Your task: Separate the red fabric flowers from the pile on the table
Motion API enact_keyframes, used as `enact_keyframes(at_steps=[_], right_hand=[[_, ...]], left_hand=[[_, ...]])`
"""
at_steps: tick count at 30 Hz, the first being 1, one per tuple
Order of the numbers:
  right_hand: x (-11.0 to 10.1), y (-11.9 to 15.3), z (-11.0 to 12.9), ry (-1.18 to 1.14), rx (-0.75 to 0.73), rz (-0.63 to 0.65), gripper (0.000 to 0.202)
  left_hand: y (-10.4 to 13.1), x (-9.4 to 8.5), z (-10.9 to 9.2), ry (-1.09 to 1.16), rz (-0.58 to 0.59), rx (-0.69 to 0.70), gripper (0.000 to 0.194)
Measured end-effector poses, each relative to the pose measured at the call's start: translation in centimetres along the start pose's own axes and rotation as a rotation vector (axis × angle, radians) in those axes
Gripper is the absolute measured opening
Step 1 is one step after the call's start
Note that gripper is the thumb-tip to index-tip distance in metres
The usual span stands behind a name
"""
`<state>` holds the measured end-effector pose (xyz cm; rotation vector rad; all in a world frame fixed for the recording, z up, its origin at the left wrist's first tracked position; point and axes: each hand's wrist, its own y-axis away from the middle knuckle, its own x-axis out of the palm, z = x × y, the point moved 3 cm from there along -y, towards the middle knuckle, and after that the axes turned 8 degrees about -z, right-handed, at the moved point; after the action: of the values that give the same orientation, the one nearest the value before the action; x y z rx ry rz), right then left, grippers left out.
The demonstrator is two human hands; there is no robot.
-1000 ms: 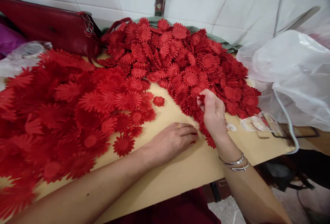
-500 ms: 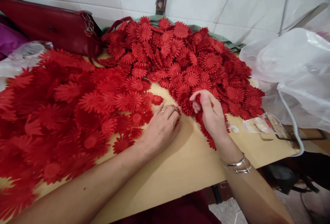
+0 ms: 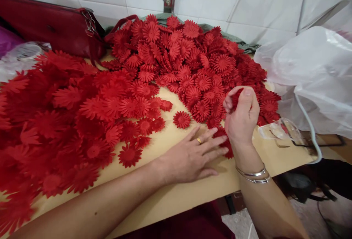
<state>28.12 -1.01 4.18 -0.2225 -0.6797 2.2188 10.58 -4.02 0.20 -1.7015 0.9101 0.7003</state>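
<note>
My left hand (image 3: 196, 154) lies palm down over the tan tabletop (image 3: 176, 195), fingers spread, its fingertips at the red flower pieces (image 3: 224, 143) below my right wrist. Raised at the edge of the big pile, my right hand (image 3: 243, 116) is curled closed around red petalled flower pieces (image 3: 235, 99); how many is hidden by the fingers. A single red flower (image 3: 182, 120) rests flat on the table just beyond my left fingers. Behind both hands rises a dense heap of red flowers (image 3: 176, 59).
More red flowers (image 3: 68, 121) spread across the left side. A dark red handbag (image 3: 49, 29) leans near the tiled wall (image 3: 220, 0). On the right are a white plastic bag (image 3: 308, 66), a pale cable (image 3: 308, 118) and a clear plastic piece (image 3: 277, 130).
My left hand has moved right and opened out, leaving a single flower on the table behind it. My right hand has shifted right and slightly up, still closed on red flower pieces.
</note>
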Motion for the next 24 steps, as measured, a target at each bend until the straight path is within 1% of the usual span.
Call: enact_keyframes(at_steps=[2,4,6,8,11,13,16,18,20,21,24], right_hand=[[0.1,-0.1,0.0,-0.004,0.001,0.023,0.035],[0.3,0.1,0.2,-0.003,-0.013,0.063,0.034],[0.4,0.3,0.5,0.017,-0.041,0.086,0.033],[0.3,0.3,0.8,0.051,-0.066,0.083,0.033],[-0.2,-0.2,0.9,0.093,-0.087,0.039,0.034],[-0.7,-0.9,0.5,0.131,-0.098,-0.024,0.035],[-1.6,-1.9,-0.9,0.210,-0.091,-0.127,0.037],[-1.8,-2.3,-1.9,0.224,-0.048,-0.148,0.039],[-1.6,-2.2,-2.5,0.200,0.002,-0.100,0.040],[-1.4,-2.1,-2.6,0.191,0.013,-0.063,0.040],[-1.0,-1.6,-2.1,0.224,-0.031,0.014,0.039]], left_hand=[[0.2,0.8,-0.6,-0.011,0.080,0.021,0.061],[0.2,1.0,-0.9,-0.026,0.110,0.040,0.063],[0.1,0.6,-1.0,-0.067,0.086,0.051,0.065],[-0.1,0.1,-1.0,-0.119,0.049,0.049,0.064],[-0.2,0.0,-1.0,-0.150,0.017,0.050,0.054],[-0.1,0.3,-1.0,-0.125,0.019,0.074,0.053],[0.2,1.1,-1.1,-0.054,0.088,0.077,0.060],[0.3,1.4,-1.2,-0.020,0.147,0.051,0.067],[0.2,1.3,-1.4,-0.025,0.167,0.024,0.075],[0.1,1.1,-1.5,-0.043,0.159,0.012,0.078],[-0.2,0.4,-1.8,-0.136,0.103,-0.032,0.082]])
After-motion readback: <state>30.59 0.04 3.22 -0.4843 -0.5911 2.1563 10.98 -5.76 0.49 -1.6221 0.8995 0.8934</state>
